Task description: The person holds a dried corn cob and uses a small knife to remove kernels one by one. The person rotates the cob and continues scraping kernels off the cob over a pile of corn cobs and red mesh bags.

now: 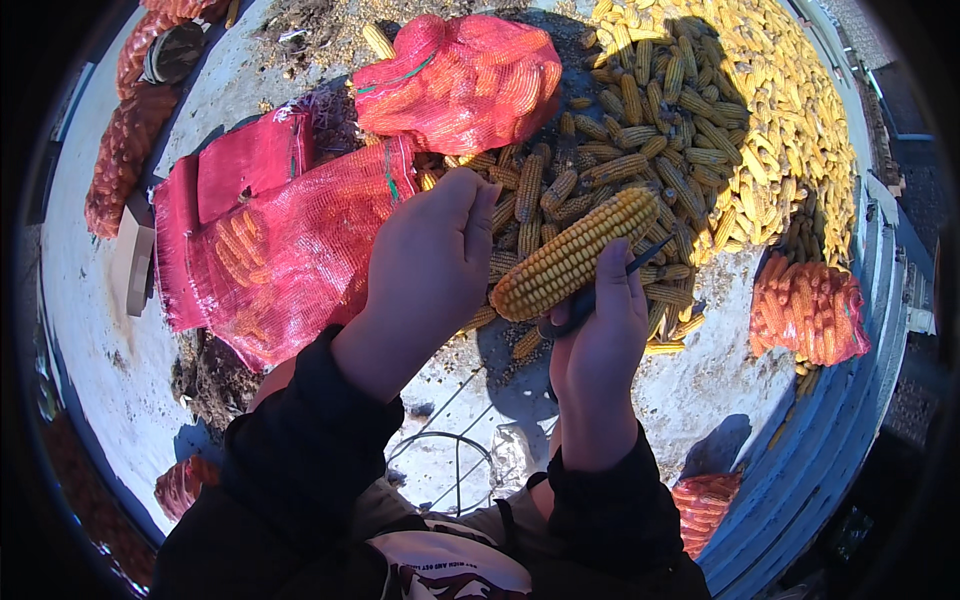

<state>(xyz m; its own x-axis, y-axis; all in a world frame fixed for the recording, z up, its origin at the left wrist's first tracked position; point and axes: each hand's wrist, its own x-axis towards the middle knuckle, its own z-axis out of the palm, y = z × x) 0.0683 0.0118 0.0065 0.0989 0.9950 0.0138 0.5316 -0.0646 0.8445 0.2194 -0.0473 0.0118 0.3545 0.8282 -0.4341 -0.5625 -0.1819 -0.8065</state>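
Observation:
In my right hand is a large yellow corn cob, tilted up to the right. A dark pointed tool, which looks like a pair of scissors, is in the same hand behind the cob. My left hand is raised left of the cob with its fingers curled in; whether anything is pinched there is hidden. Beneath and beside it lies a red mesh sack with some cobs inside. A fuller red mesh sack with a green tie stands beyond. Loose cobs lie just past my hands.
A large heap of corn cobs spreads across the upper right. Filled mesh sacks stand at the right, lower right and far left. A cardboard piece lies left. Black wire hoops are near my legs.

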